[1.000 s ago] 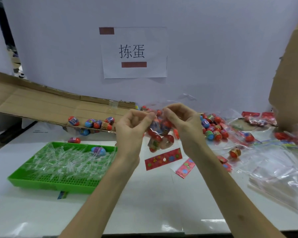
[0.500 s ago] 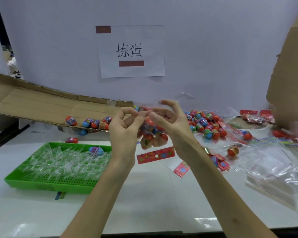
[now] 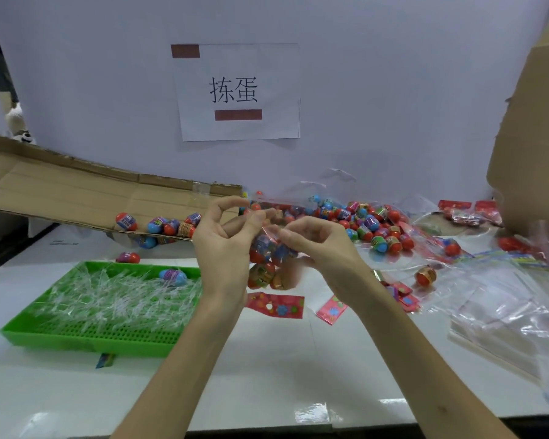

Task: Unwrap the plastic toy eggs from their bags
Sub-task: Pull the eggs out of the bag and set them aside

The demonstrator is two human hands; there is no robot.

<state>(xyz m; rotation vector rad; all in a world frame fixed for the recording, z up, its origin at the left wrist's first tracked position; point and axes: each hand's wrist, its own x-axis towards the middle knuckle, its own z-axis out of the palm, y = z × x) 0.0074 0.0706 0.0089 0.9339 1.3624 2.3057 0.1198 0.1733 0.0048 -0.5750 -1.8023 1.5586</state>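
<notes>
Hanging between both hands above the white table is a clear bag of eggs — a handful of red, blue and purple plastic toy eggs bunched up inside it. The left hand pinches the top edge of the bag with thumb and fingertips, and the right hand pinches the same edge just beside it, so both are clamped on the plastic up top.

Right under the bag lies a red card header flat on the table, with a smaller pink one next to it. Behind the hands is a big loose pile of eggs, some of them in torn plastic. Off to the left sits a green tray full of clear plastic strips, with one blue and purple egg on top of them. A cardboard flap behind the tray has a few more eggs along its edge. Empty clear bags are heaped on the right — and a paper sign is taped to the wall.
</notes>
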